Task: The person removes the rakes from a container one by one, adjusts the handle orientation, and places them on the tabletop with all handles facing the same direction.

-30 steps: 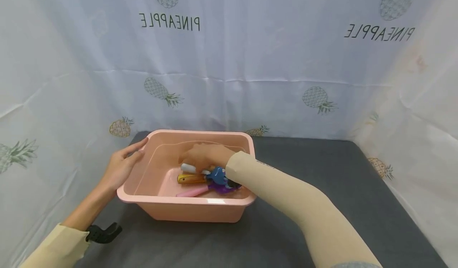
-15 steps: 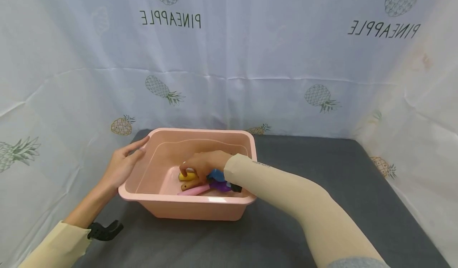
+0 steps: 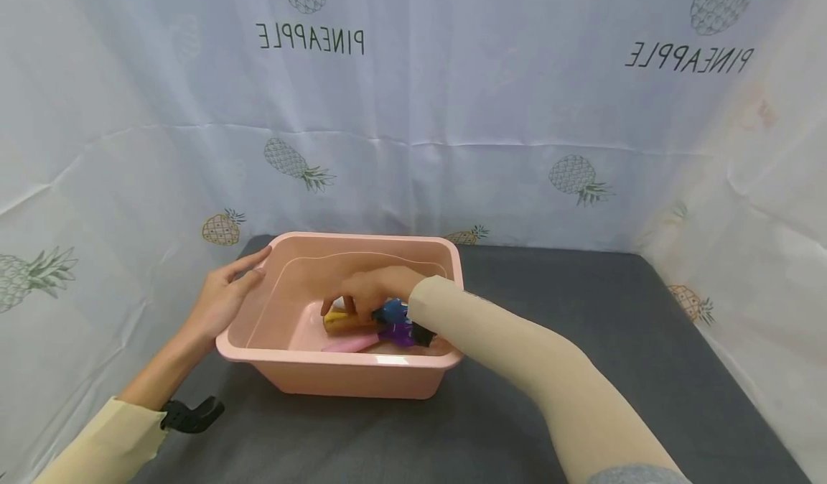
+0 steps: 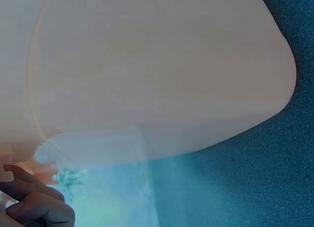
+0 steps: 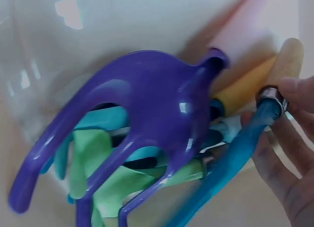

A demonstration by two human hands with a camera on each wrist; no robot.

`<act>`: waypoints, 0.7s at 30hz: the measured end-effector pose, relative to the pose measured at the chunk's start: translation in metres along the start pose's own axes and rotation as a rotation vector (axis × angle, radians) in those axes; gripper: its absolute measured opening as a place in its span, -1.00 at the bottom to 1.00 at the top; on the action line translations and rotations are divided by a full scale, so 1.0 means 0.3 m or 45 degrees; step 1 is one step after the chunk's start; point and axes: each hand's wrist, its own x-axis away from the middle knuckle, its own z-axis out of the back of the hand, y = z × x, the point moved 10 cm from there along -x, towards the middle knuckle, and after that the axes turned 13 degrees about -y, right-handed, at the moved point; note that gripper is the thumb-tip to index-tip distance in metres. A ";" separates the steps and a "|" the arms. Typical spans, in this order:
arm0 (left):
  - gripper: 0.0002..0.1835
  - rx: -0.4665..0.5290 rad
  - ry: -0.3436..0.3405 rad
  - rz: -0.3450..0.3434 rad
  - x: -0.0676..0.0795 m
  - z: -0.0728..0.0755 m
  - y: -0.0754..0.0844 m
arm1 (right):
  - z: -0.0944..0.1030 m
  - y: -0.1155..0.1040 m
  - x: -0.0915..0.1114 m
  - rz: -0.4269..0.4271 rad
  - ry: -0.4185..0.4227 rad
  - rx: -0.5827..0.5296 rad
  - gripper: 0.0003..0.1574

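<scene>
A pink plastic tub (image 3: pixel 342 380) stands on the dark table; my left hand (image 3: pixel 220 301) grips its left rim. In the left wrist view, curled fingers (image 4: pixel 41 202) show at the lower left beside the tub wall. My right hand (image 3: pixel 368 291) reaches inside the tub. As the right wrist view shows, it holds a garden tool with a blue neck (image 5: pixel 240 143) and a wooden handle (image 5: pixel 288 58), thumb near the metal collar; the tool's head is out of frame. A purple hand rake (image 5: pixel 157 89) with a pink handle (image 5: pixel 245 28) lies alongside.
Under the purple rake lie a yellow handle (image 5: pixel 245 85), a green tool (image 5: pixel 117 188) and teal parts (image 5: pixel 103 118). Pineapple-print curtains (image 3: pixel 413 96) enclose the back and sides. A black strap (image 3: pixel 192 416) hangs at the left wrist.
My right hand dips among the handles, then lifts slightly, fingertips shifting. The wooden handle has moved up against the yellow one, and the white handle is now mostly covered. My left hand stays put.
</scene>
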 end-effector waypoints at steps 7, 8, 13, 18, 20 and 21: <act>-0.43 -0.001 0.017 -0.013 0.006 0.003 0.007 | 0.020 -0.018 0.026 0.075 0.012 -0.143 -0.06; -0.43 0.000 0.014 -0.012 0.007 0.002 0.007 | 0.023 -0.021 0.029 0.088 0.018 -0.156 -0.06; -0.42 -0.001 0.017 -0.003 0.011 0.000 0.007 | 0.045 -0.032 0.037 0.118 0.059 -0.280 -0.03; -0.42 0.023 0.007 0.012 0.008 -0.001 0.001 | 0.071 -0.048 0.044 0.200 0.091 -0.346 -0.05; -0.42 0.035 -0.010 0.015 0.006 -0.004 0.000 | 0.080 -0.056 0.052 0.236 0.088 -0.346 -0.05; -0.42 0.039 -0.019 0.016 0.004 -0.005 0.001 | 0.084 -0.059 0.057 0.250 0.083 -0.353 -0.05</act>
